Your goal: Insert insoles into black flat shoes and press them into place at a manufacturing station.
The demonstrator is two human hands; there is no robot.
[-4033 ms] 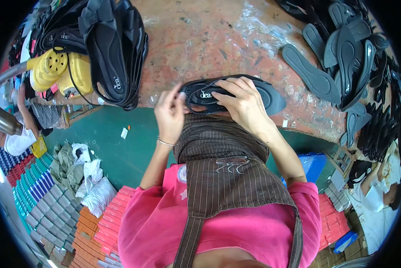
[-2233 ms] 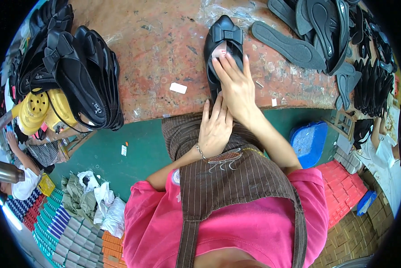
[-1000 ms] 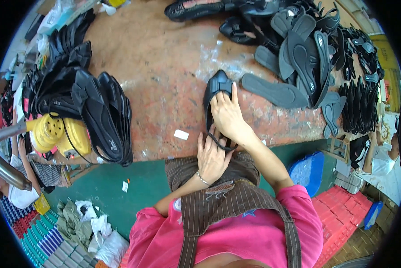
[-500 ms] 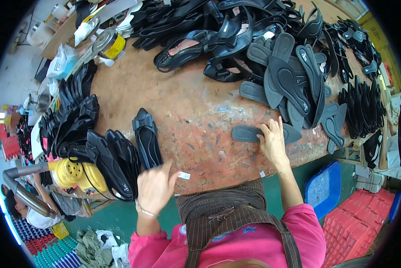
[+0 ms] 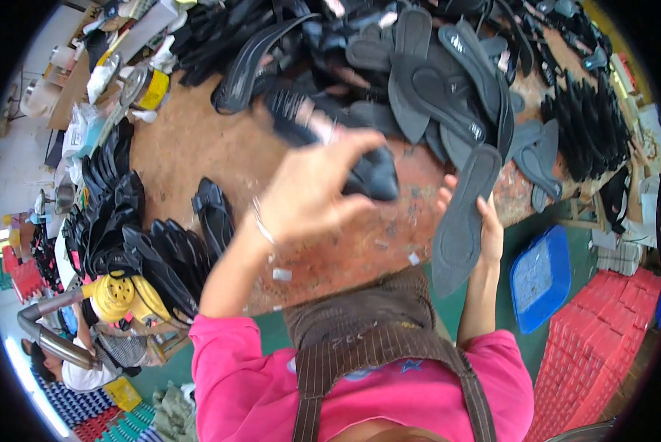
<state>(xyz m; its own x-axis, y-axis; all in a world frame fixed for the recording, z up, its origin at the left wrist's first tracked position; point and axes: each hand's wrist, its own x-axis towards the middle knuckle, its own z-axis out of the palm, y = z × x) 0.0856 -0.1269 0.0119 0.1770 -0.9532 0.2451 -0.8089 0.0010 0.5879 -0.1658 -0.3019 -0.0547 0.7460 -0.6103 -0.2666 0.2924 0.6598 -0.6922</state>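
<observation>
My left hand (image 5: 317,184) is over the middle of the table, closed around a black shoe (image 5: 375,175) whose pointed toe sticks out between thumb and fingers. Its back part is smeared by motion. On the right, my right hand (image 5: 490,232) grips a dark grey insole (image 5: 466,221), holding it up on end near the table's front edge, its pointed end down. Beyond that hand lies a heap of similar insoles (image 5: 437,103). A finished-looking black pump with a bow (image 5: 214,214) rests on the table left of my left forearm.
Black shoes (image 5: 109,214) stand in rows along the left, beside a yellow blower-like device (image 5: 117,298) with a metal pipe. More black shoes pile up at the back. A can (image 5: 146,88) is at the far left. A blue basin (image 5: 540,280) and red stacks (image 5: 599,346) are at the right.
My right hand has raised the insole off the table and turned it upright. My left hand has moved right and away from me, and now holds a black shoe.
</observation>
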